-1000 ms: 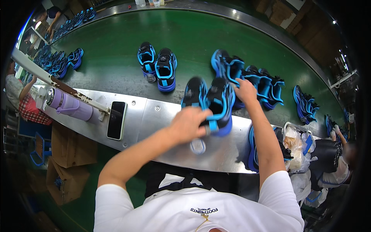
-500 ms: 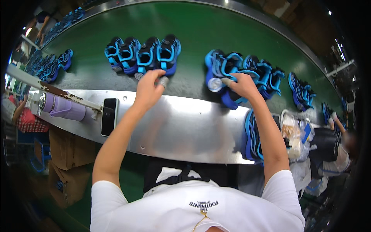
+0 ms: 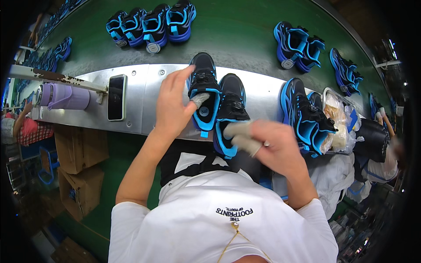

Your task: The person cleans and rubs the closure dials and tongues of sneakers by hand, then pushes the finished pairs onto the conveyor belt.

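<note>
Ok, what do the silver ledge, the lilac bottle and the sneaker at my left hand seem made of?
Silver ledge: likely satin metal, from its grey sheen. Lilac bottle: painted metal or plastic; its smooth, even colour leaves that open. Sneaker: probably matte synthetic textile, judging by its dull black upper.

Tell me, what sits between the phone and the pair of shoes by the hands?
The left hand, and nearer the phone a stretch of metal worktop, as the head view shows.

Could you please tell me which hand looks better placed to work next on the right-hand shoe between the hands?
Probably the right hand: though blurred, its covered fingers appear at the opening of the right-hand shoe. The left hand is at the left-hand shoe, its thumb over the opening.
</note>
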`<state>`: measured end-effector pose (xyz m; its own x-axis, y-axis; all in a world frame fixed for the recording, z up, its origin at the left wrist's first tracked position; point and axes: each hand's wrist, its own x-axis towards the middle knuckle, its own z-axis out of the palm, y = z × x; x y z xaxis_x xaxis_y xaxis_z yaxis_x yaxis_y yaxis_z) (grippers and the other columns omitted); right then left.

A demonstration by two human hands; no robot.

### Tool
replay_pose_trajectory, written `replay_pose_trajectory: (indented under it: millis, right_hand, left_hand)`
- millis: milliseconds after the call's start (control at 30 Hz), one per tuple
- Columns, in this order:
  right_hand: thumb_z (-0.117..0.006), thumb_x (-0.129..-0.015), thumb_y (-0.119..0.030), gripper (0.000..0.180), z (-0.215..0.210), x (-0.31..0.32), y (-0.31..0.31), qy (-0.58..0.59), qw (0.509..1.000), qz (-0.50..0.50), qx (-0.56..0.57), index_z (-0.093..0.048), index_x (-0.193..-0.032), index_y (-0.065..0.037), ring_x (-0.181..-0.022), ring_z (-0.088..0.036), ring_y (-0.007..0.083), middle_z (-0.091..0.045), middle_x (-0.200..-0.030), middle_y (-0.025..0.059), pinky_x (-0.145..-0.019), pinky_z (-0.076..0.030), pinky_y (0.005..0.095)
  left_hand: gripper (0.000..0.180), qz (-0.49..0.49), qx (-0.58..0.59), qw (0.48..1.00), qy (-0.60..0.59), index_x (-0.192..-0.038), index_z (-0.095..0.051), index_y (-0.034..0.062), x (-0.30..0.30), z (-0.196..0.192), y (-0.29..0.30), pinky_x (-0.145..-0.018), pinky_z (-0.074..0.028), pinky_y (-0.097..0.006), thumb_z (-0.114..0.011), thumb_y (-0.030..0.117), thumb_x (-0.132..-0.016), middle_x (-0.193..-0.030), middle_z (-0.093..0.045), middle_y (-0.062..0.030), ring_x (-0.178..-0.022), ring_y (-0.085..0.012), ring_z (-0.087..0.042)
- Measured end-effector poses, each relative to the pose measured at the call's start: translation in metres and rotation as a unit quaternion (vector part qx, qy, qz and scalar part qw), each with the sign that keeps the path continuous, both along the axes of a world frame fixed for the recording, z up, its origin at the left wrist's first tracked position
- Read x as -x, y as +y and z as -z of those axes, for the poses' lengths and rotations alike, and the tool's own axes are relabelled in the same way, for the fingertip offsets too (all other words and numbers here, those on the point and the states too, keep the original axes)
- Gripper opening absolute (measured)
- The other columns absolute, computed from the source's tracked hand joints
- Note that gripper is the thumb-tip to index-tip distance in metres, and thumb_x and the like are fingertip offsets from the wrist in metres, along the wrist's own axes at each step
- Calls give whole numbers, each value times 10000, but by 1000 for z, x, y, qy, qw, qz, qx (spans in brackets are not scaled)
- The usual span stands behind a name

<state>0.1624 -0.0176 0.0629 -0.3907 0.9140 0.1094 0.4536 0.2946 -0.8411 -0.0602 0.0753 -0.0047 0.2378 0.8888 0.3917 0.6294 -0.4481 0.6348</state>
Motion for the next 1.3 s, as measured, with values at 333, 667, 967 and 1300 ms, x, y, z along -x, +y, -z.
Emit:
replay_pose_trajectory:
  millis: [333, 667, 967, 1300]
  right_hand:
    - [-661, -711, 60, 487, 70, -3, 29, 7, 980, 188, 64, -612, -1186, -36, -821, -617, 280, -653, -986, 121, -787, -509, 339]
    - [-742, -634, 1, 498, 30, 14, 8, -134, 983, 116, 52, -624, -1098, -136, -862, -614, 357, -564, -1045, 124, -737, -521, 416]
    - [-668, -686, -17, 479, 49, 29, -20, -284, 952, 76, -84, -540, -1147, -36, -842, -592, 316, -528, -1090, 185, -686, -529, 365]
    - [-642, -719, -7, 455, 66, 9, -44, -239, 958, 102, -124, -600, -1158, -122, -910, -598, 300, -532, -1208, 154, -705, -547, 360]
  left_hand:
    - [451, 89, 10, 995, 50, -1070, -598, 73, -17, 4, 4, -717, -495, -391, -676, -56, -644, -921, -576, -126, -827, -352, -602]
    - [490, 115, 193, 973, -42, -989, -687, 118, -7, 0, -18, -868, -458, -361, -506, -151, -622, -1031, -527, -140, -981, -324, -542]
    - [451, 184, -16, 958, 220, -1154, -640, 126, -27, 0, -42, -804, -472, -394, -627, 22, -716, -1187, -538, -225, -978, -344, -552]
    - [543, 147, 20, 968, 200, -1184, -626, 145, -24, 1, -45, -859, -491, -440, -643, -21, -667, -1223, -526, -233, -1028, -383, -555]
